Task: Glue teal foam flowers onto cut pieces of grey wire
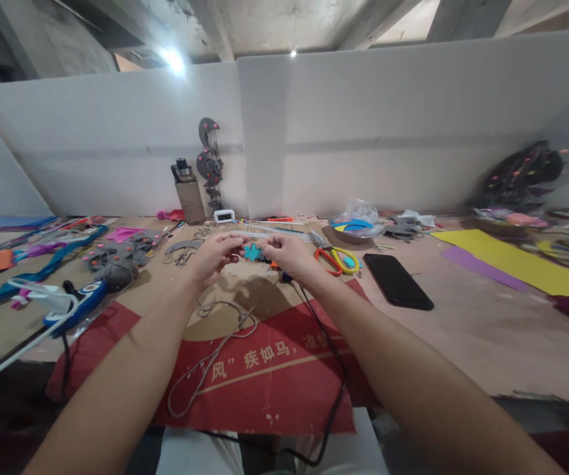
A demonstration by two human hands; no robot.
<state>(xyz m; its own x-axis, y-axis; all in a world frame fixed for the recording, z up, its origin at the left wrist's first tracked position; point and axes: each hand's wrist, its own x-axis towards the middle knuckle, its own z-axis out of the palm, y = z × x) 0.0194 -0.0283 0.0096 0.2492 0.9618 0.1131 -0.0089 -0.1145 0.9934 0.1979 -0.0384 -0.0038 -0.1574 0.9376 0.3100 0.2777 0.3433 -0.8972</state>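
Observation:
Both my arms reach out over the table. My left hand [216,254] and my right hand [288,254] meet above the cardboard, fingers pinched on a small teal flower-shaped foam piece [252,251] held between them. A thin grey cord [215,356] trails from under the hands back toward me across the red-printed cardboard [274,376]. A black cable [331,369] runs from below my right hand toward the near edge.
Red and yellow scissors [336,258] and a black phone [397,281] lie right of my hands. A glue gun [74,303] sits at left among grey and blue foam cutouts. A bottle [188,192] stands by the white back wall. Yellow sheet [517,264] at right.

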